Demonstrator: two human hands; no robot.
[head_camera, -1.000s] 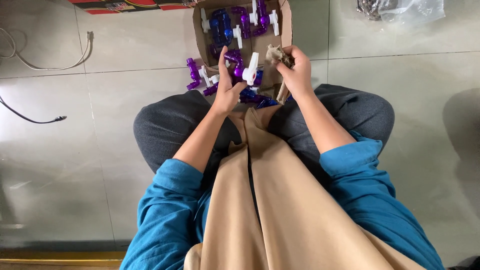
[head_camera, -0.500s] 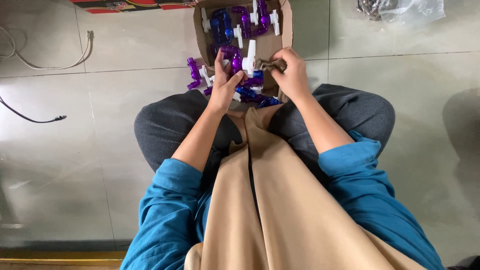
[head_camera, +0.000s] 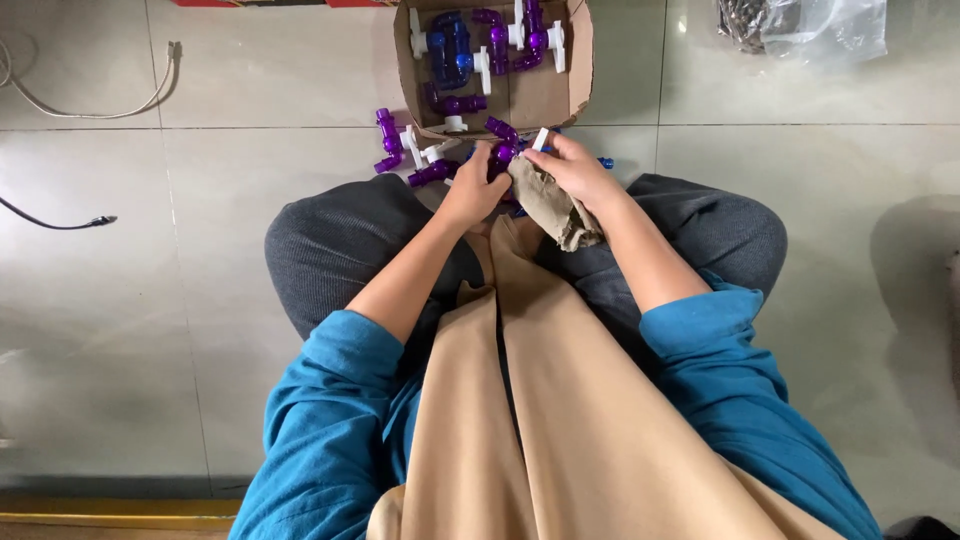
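I sit cross-legged on a tiled floor. My left hand (head_camera: 478, 188) grips a purple plastic valve with a white handle (head_camera: 503, 140) just in front of my knees. My right hand (head_camera: 572, 172) presses a crumpled beige cloth (head_camera: 553, 207) against that valve. A small open cardboard box (head_camera: 545, 98) stands beyond my hands, holding several purple and blue valves with white handles (head_camera: 460, 50). More purple valves (head_camera: 400, 148) lie loose on the floor left of my hands.
A clear plastic bag (head_camera: 805, 25) lies at the top right. A white cable (head_camera: 90, 105) and a black cable (head_camera: 50, 220) run across the floor at left. My grey trouser knees (head_camera: 320, 250) spread to both sides.
Both hands came down from in front of the box toward my lap. The cloth, earlier bunched in my right hand, now hangs over the valve that my left hand holds.
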